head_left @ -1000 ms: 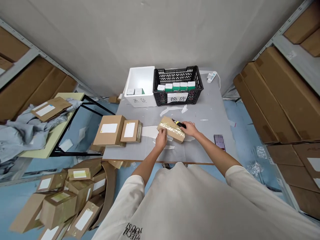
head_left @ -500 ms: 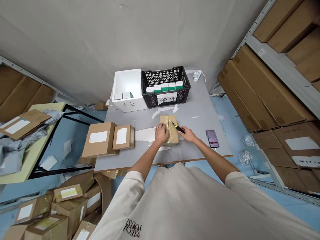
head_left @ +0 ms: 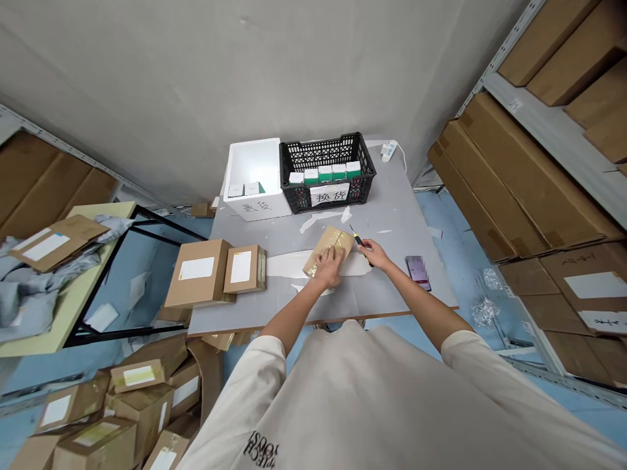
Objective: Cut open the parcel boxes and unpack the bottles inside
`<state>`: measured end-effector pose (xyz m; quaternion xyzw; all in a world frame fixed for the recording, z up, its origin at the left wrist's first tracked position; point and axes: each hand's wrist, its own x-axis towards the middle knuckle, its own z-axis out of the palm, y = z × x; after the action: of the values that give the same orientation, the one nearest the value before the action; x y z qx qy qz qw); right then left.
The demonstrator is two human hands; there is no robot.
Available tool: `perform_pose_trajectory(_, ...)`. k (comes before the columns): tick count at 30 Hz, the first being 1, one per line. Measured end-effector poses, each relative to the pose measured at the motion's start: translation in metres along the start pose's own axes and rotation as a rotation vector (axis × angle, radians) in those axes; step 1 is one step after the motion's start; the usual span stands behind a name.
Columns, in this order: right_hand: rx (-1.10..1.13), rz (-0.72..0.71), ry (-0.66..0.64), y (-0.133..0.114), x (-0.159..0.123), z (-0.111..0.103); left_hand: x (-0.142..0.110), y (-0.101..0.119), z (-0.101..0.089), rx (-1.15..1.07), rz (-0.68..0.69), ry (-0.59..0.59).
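A small taped cardboard box (head_left: 329, 243) lies turned at an angle on the grey table in front of me. My left hand (head_left: 329, 266) grips its near side, fingers bent over the top. To the right of the box, my right hand (head_left: 373, 252) is closed around a black and yellow utility knife (head_left: 358, 239). The knife's blade points away from me, up and left, and is apart from the box. Beneath the box, a whitish worn strip (head_left: 284, 264) shows on the tabletop.
Two labelled cartons (head_left: 196, 271) stand on the table's left. At the back are a white foam box (head_left: 255, 163) and a black plastic crate (head_left: 327, 173) holding several green-and-white boxes. A phone (head_left: 418, 271) lies on the right. Cartons (head_left: 137, 411) crowd the floor at left.
The box has turned clockwise, with its far end now tipped to the right. My left hand has shifted right and nearer me; the knife has come off the box to its right.
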<state>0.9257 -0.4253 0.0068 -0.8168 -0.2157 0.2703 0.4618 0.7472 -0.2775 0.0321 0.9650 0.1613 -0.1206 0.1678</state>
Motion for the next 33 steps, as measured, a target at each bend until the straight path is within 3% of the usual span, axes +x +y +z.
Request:
perform_pose_trajectory(3, 0.122, 0.037, -0.058, -0.002, -0.001, 0.006, -0.005, -0.03, -0.012, 0.036, 0.177, -0.059)
perform_pose_trajectory(6, 0.228, 0.109, -0.154, -0.004, -0.008, 0.015, -0.008, -0.047, -0.019, 0.041, 0.221, -0.037)
perform_pose_trajectory(11, 0.387, 0.227, -0.32, -0.002, -0.026, 0.025, -0.01, -0.038, -0.016, 0.043, 0.163, 0.062)
perform_pose_trajectory(15, 0.393, 0.251, -0.454, 0.003, -0.033, 0.016, -0.012, -0.027, -0.008, 0.056, 0.154, 0.076)
perform_pose_trajectory(20, 0.112, 0.112, -0.405, 0.01, -0.027, -0.017, -0.008, -0.027, -0.004, 0.048, 0.132, 0.058)
perform_pose_trajectory(26, -0.167, -0.129, -0.555, 0.01, -0.004, -0.056, -0.001, -0.026, 0.0, 0.064, 0.098, 0.049)
perform_pose_trajectory(29, -0.4, -0.264, -0.59, 0.002, 0.011, -0.064, -0.002, -0.026, 0.0, 0.061, 0.11, 0.053)
perform_pose_trajectory(33, -0.706, -0.428, -0.563, -0.011, 0.029, -0.056, -0.005, -0.028, 0.001, 0.069, 0.129, 0.08)
